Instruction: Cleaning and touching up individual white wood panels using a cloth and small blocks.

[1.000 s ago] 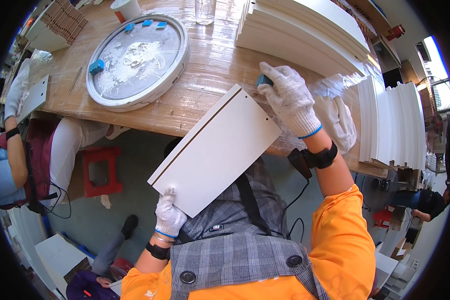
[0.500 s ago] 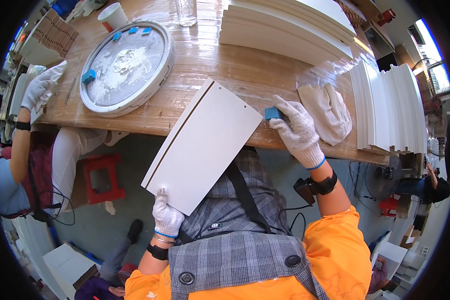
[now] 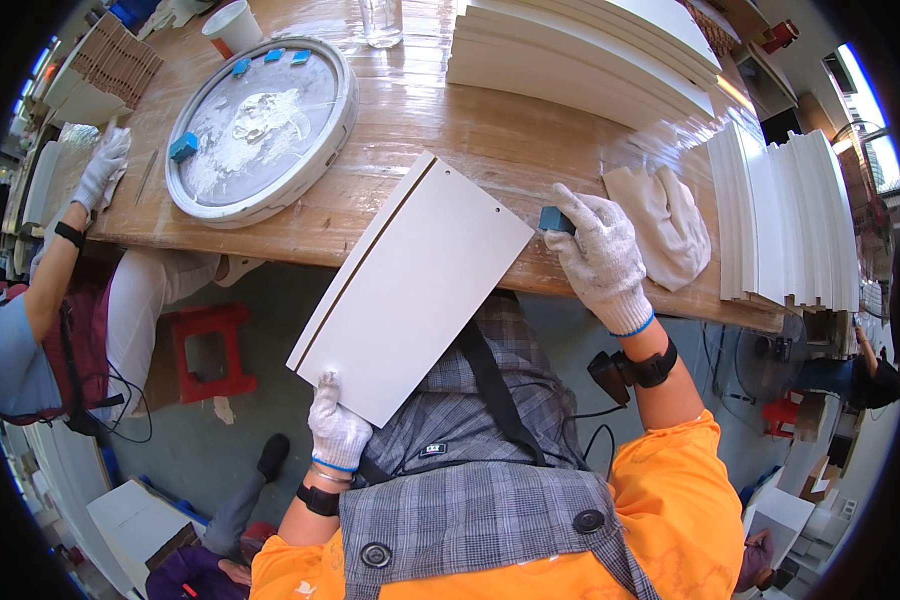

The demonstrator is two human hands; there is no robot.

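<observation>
A white wooden board [image 3: 415, 300] with a dark groove along its left edge and two small holes near its far end slants from my lap up over the table edge. Its near end is gripped by my left hand [image 3: 337, 425], thumb on top and the other fingers hidden beneath. In my gloved right hand [image 3: 602, 250] a small blue block [image 3: 556, 220] is pinched by the fingertips, just off the board's far right corner. Next to that hand lies a crumpled cream cloth [image 3: 660, 225] on the wooden table [image 3: 400, 120].
A round grey lid [image 3: 205, 185] carries white paste and several blue blocks. Behind it stand a white cup [image 3: 233, 28] and a clear glass [image 3: 381, 22]. White boards are stacked at the back [image 3: 580, 70] and right [image 3: 785, 220]. A co-worker's gloved hand [image 3: 102, 168] is at left, near a red stool [image 3: 212, 350].
My right hand and the blue block have shifted slightly, and the block has turned a little. My left hand keeps its grip on the board. The co-worker's hand has moved.
</observation>
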